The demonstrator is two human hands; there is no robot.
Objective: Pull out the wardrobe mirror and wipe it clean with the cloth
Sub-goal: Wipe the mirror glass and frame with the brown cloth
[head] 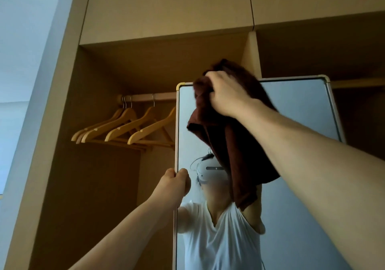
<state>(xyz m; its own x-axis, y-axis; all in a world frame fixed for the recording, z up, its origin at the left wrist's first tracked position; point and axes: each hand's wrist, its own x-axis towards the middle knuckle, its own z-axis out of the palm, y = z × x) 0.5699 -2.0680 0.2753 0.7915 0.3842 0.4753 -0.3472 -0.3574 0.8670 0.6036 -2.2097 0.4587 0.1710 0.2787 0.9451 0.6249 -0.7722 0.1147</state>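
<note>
mirror: the mirror (295,111) stands pulled out in front of the open wardrobe (62,165), its top corners just below the upper shelf, glass facing the person.
left hand: the left hand (177,181) is clenched round the mirror's left frame edge, steadying it.
right hand: the right hand (226,93) grasps a bunched dark brown cloth (239,165) against the glass near the top left corner; the loose end hangs down.
handling: the mirror looks stiff, thin and breakable, probably free to swing or slide, so the metal frame is the safe place to hold. the cloth is soft and light, best kept bunched.
hangers: wooden hangers (125,130) hang on the rail to the left, clear of the mirror.
writing: no brand, label or lettering can be read anywhere.
</note>
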